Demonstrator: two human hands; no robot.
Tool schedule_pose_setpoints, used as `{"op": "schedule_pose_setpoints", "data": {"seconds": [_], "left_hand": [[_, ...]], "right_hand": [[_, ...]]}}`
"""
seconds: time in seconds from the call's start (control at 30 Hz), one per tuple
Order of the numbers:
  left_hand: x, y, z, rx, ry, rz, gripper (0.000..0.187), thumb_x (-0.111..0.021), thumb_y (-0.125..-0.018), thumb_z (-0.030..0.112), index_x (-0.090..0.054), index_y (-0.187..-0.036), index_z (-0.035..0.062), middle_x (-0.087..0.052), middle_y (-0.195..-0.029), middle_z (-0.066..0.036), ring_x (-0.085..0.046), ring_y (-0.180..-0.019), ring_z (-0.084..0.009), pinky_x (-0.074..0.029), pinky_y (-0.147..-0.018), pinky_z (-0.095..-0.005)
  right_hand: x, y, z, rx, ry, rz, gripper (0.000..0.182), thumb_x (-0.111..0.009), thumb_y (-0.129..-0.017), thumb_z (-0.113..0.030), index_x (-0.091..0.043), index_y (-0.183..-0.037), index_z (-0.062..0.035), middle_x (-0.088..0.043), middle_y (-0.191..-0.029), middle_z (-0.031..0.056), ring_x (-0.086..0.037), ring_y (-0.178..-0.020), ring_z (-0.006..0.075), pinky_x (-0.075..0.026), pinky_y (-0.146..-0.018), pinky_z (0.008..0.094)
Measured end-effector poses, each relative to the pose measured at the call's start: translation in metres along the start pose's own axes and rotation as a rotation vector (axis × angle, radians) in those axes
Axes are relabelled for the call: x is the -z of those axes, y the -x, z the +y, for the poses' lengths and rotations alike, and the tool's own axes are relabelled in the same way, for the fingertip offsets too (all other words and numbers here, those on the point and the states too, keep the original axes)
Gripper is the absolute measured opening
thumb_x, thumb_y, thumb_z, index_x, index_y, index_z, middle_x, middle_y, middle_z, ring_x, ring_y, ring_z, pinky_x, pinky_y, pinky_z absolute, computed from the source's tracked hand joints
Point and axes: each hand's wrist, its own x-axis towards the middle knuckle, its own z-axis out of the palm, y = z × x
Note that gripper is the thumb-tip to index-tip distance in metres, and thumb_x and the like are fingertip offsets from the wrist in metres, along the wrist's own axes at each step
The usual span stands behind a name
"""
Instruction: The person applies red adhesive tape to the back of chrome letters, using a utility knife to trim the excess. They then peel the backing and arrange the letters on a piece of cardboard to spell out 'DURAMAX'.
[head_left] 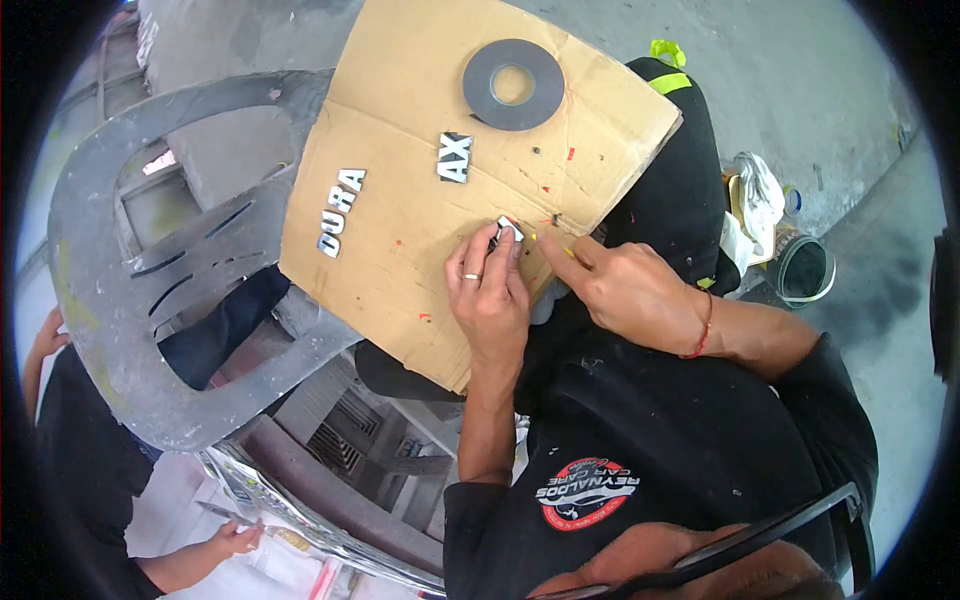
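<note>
My left hand [490, 285], with a ring on one finger, pinches a small white-and-silver emblem letter [510, 229] over a cardboard sheet [400, 60]. Which letter it is, I cannot make out. Close by on the right, my right hand [625, 285] has its index finger stretched toward that piece and its other fingers curled. Bits of yellow show at its fingertips, but what they belong to is mostly hidden. Silver letters reading DURA [341, 212] and AX [454, 158] lie on the cardboard. Farther up rests a roll of dark grey tape [483, 85].
Red and dark scraps dot the cardboard, which lies across my lap. A grey plastic chair [90, 270] stands at left. Another person's hand [235, 540] holds a blade-like tool at lower left. A dark bucket [803, 270] and white cloth [755, 205] are on the floor at right.
</note>
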Motion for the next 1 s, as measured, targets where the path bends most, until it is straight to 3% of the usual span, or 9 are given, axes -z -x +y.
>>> {"op": "schedule_pose_setpoints", "data": {"seconds": [0.5,0.6,0.63,0.73,0.8,0.83,0.9,0.93,1.0], "left_hand": [[0.006,-0.003,-0.009,0.063,-0.058,0.057,0.019,-0.077,-0.090,0.003,-0.078,-0.109,0.0013,-0.073,-0.114,-0.013,-0.067,-0.102,-0.0323,-0.054,-0.088,-0.0432],[0.014,-0.006,-0.012,0.046,-0.051,0.052,0.020,-0.077,-0.091,0.004,-0.077,-0.111,0.0014,-0.074,-0.111,-0.013,-0.067,-0.100,-0.0316,-0.054,-0.088,-0.0431],[0.016,-0.006,-0.012,0.046,-0.051,0.053,0.020,-0.077,-0.091,0.004,-0.077,-0.111,0.0014,-0.074,-0.111,-0.013,-0.067,-0.100,-0.0316,-0.054,-0.088,-0.0431],[0.021,-0.005,-0.010,0.204,0.001,-0.017,0.028,-0.075,-0.093,0.008,-0.074,-0.120,0.0018,-0.070,-0.122,-0.019,-0.065,-0.108,-0.0361,-0.052,-0.095,-0.0473],[0.024,-0.007,-0.008,-0.002,-0.321,-0.011,0.038,-0.070,-0.099,0.013,-0.067,-0.135,0.0038,-0.058,-0.141,-0.026,-0.056,-0.126,-0.0455,-0.045,-0.108,-0.0539],[0.024,-0.005,-0.005,-0.003,-0.312,0.001,0.038,-0.070,-0.099,0.013,-0.067,-0.135,0.0038,-0.058,-0.141,-0.026,-0.056,-0.126,-0.0455,-0.045,-0.108,-0.0539],[0.019,0.005,0.004,-0.095,-0.518,-0.070,0.050,-0.063,-0.104,0.026,-0.056,-0.146,0.0012,-0.042,-0.156,-0.032,-0.039,-0.144,-0.0538,-0.034,-0.118,-0.0606],[0.014,0.013,0.014,-0.093,-0.512,-0.062,0.050,-0.063,-0.104,0.026,-0.056,-0.146,0.0012,-0.042,-0.156,-0.032,-0.039,-0.144,-0.0538,-0.034,-0.118,-0.0606],[-0.003,0.029,0.039,-0.169,-0.394,-0.175,0.066,-0.058,-0.105,0.038,-0.046,-0.150,-0.0088,-0.036,-0.159,-0.036,-0.030,-0.150,-0.0553,-0.028,-0.121,-0.0640]], "right_hand": [[0.002,0.038,0.005,-0.084,0.016,-0.016,0.061,-0.065,-0.084,-0.004,-0.052,-0.142,0.0098,-0.065,-0.092,0.0183,-0.071,-0.067,0.0339,-0.059,-0.061,0.0415],[0.020,0.046,0.017,-0.181,0.018,0.138,0.058,-0.062,-0.085,0.002,-0.053,-0.142,0.0072,-0.064,-0.083,0.0186,-0.069,-0.071,0.0358,-0.056,-0.060,0.0445],[0.020,0.052,0.030,-0.194,0.055,0.299,0.056,-0.061,-0.086,0.004,-0.054,-0.141,0.0053,-0.063,-0.083,0.0196,-0.068,-0.072,0.0370,-0.056,-0.060,0.0455],[0.042,0.065,0.049,-0.362,0.210,0.638,0.051,-0.061,-0.096,0.000,-0.052,-0.146,0.0012,-0.067,-0.091,0.0228,-0.068,-0.077,0.0415,-0.055,-0.067,0.0485],[0.054,0.073,0.059,-0.469,0.214,0.728,0.043,-0.061,-0.099,-0.003,-0.058,-0.141,0.0003,-0.069,-0.095,0.0245,-0.070,-0.080,0.0407,-0.055,-0.071,0.0459],[0.054,0.077,0.066,-0.478,0.200,0.774,0.040,-0.061,-0.099,-0.004,-0.060,-0.139,0.0005,-0.069,-0.095,0.0251,-0.071,-0.081,0.0407,-0.055,-0.072,0.0451],[0.051,0.083,0.070,-0.534,0.120,0.742,0.037,-0.061,-0.099,-0.004,-0.062,-0.136,0.0012,-0.070,-0.096,0.0258,-0.071,-0.081,0.0412,-0.055,-0.073,0.0449],[0.047,0.086,0.070,-0.599,0.033,0.706,0.035,-0.061,-0.099,-0.004,-0.063,-0.134,0.0019,-0.070,-0.097,0.0264,-0.071,-0.082,0.0416,-0.054,-0.073,0.0448],[0.034,0.093,0.077,-0.639,0.003,0.662,0.035,-0.060,-0.100,-0.007,-0.062,-0.133,0.0024,-0.070,-0.097,0.0277,-0.071,-0.086,0.0441,-0.054,-0.075,0.0459]]}}
